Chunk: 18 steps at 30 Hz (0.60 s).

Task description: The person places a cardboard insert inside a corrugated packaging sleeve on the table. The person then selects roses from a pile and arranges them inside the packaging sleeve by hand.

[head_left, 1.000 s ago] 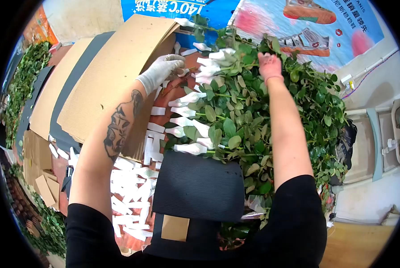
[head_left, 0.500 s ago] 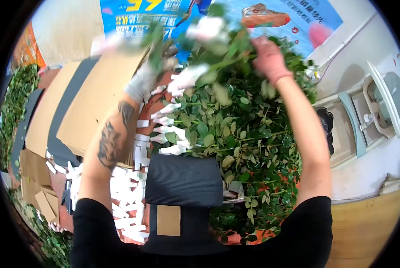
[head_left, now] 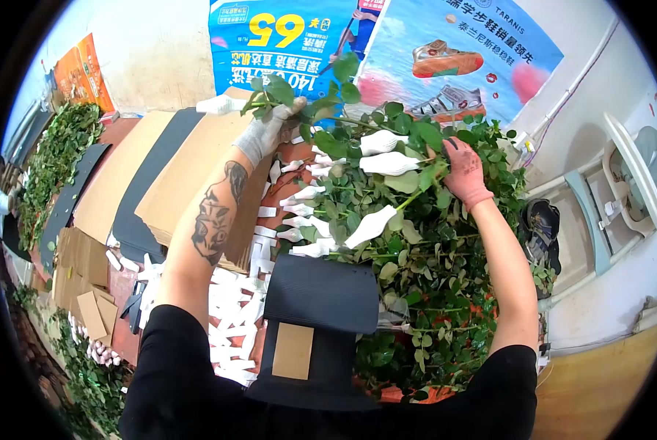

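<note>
My left hand [head_left: 276,126], in a whitish glove, is closed round a leafy rose stem near the top of the pile. That rose's head, in a white sleeve [head_left: 222,105], points left beyond the hand. My right hand [head_left: 466,170], in a pink glove, grips several rose stems, its fingertips partly hidden by leaves. The white-sleeved roses [head_left: 389,163] from that hand point left, one of them tilted down toward the black ridged pad [head_left: 321,293]. Under both hands lies a heap of leafy roses [head_left: 431,257], more white-sleeved heads along its left edge.
Loose white sleeves [head_left: 233,323] lie scattered left of the pad, which bears a small cardboard piece [head_left: 293,352]. Stacked cardboard sheets [head_left: 189,176] stand farther left. Posters [head_left: 446,59] cover the wall behind. At right are dark shoes [head_left: 542,227] and a pale plastic-framed object [head_left: 585,213].
The blurred roses now hang still enough to make out. My right hand has come lower and nearer, its roses spread to the left. The view has tilted and shows more wall.
</note>
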### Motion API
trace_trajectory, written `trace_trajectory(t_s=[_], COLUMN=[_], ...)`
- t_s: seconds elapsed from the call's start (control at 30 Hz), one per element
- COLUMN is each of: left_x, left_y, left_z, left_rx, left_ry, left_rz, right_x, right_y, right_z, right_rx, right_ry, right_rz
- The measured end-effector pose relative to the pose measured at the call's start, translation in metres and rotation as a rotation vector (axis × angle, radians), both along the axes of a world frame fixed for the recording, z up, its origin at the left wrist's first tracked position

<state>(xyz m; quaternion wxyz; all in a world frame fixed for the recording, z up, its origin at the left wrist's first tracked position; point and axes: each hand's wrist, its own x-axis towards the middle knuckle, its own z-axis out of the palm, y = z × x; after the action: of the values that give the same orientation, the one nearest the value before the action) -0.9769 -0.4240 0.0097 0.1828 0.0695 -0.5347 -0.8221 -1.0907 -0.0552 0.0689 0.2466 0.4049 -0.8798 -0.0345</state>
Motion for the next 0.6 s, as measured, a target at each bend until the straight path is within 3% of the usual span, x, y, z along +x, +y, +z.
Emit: trace_trajectory(t_s=[0.13, 0.3, 0.43, 0.5, 0.6], left_x=[-0.006, 0.004, 0.002, -0.001, 0.01], left_y=[0.012, 0.02, 0.016, 0.009, -0.003], left_z=[0.006, 0.017, 0.017, 0.012, 0.007], left_rx=[0.248, 0.225, 0.332, 0.596, 0.563], left_ry=[0.174, 0.179, 0.216, 0.264, 0.324], left_rz=[-0.119, -0.122, -0.094, -0.056, 0.101], right_x=[0.001, -0.012, -0.021, -0.016, -0.03], right_y=[0.013, 0.028, 0.034, 0.038, 0.076], right_z=[0.004, 0.005, -0.008, -0.006, 0.014], right_rx=[-0.009, -0.146, -0.181, -0.295, -0.426], right_ry=[-0.011, 0.015, 0.105, 0.107, 0.05], right_rz=[-0.068, -0.102, -0.023, 0.043, 0.038])
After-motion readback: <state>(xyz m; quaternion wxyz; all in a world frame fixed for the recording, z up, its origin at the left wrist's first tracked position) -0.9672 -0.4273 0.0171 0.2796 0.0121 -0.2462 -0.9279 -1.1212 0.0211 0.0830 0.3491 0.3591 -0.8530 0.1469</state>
